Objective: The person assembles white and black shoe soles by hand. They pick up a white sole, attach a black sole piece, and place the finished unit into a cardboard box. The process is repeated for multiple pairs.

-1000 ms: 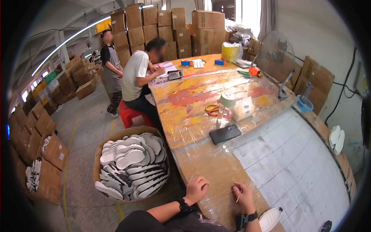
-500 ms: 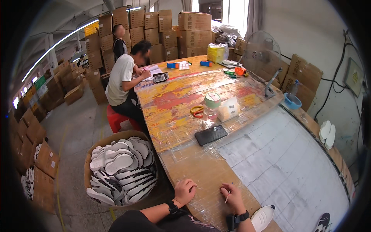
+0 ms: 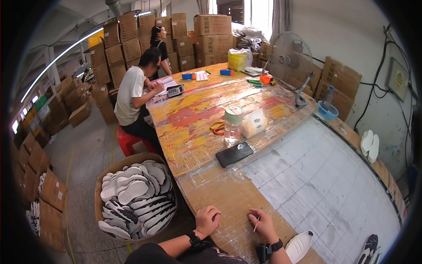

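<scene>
Currently, head view: left hand (image 3: pixel 207 221) rests half-curled on the brown board (image 3: pixel 231 193) at the table's (image 3: pixel 187 138) near edge, small dark spot (image 3: pixel 214 217) at its fingers, can't tell whether it grips anything; right hand (image 3: pixel 263 226), apart from it, pinches a thin pale stick (image 3: pixel 256 226) slanting downward. Just beside the right wrist lies a white shoe sole (image 3: pixel 299 247); left of the table stands a carton (image 3: pixel 98 198) heaped with soles (image 3: pixel 134 189), and beyond the hands a dark phone (image 3: pixel 234 154) lies near a green-lidded jar (image 3: pixel 233 127)
</scene>
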A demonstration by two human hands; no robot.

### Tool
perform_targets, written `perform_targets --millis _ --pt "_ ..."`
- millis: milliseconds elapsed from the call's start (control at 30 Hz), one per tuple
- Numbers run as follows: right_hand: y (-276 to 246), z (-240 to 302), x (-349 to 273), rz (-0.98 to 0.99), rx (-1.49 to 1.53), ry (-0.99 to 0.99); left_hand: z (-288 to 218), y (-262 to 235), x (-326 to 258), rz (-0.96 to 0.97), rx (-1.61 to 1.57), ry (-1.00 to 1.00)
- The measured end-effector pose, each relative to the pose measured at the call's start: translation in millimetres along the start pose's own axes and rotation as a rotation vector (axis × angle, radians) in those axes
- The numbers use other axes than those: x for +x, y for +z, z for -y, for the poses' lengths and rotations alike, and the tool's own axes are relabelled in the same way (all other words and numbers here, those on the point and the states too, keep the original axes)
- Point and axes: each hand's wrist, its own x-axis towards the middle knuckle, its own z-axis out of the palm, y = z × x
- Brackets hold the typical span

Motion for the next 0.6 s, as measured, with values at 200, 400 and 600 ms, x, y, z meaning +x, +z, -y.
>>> perform_targets --millis 200,400,600 --pt "0 -1 0 -0.007 0.010 0.018 -2 0 1 -0.003 0.006 -0.005" --pt "-3 12 -2 0.030 -0.051 0.001 0 0 -2 -0.008 -0.001 -0.003" --pt "-1 5 0 0.014 -0.003 -0.006 0 3 -2 0.003 -0.004 -0.011"
